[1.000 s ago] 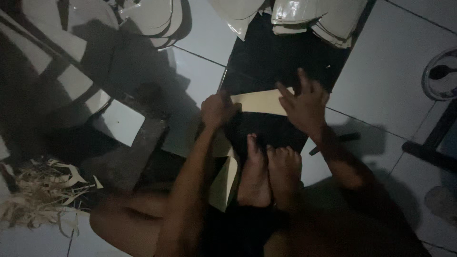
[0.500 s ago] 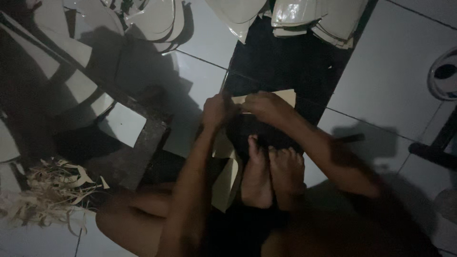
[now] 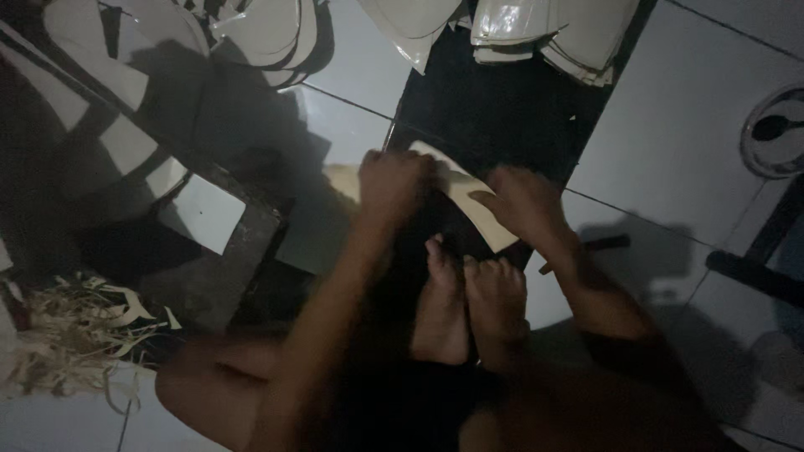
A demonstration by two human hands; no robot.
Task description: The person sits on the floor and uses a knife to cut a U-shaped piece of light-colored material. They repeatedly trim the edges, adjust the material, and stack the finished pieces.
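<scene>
We gripped the pale flat card sheet (image 3: 469,205) with left hand (image 3: 394,186) and right hand (image 3: 521,203) (blurred), so it risked slipping or creasing.

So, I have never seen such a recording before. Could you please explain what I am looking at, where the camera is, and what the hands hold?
There is no machine here. A person sits on a pale tiled floor, and a camera on their head looks down at their own hands and bare feet. The left hand and the right hand both rest on a thin, pale beige flat sheet lying on a black mat. Stacks of similar pale cut pieces lie at the top, and a heap of thin pale trimmings lies at the left. The picture is dim and blurred, so the grip is unclear.
</scene>
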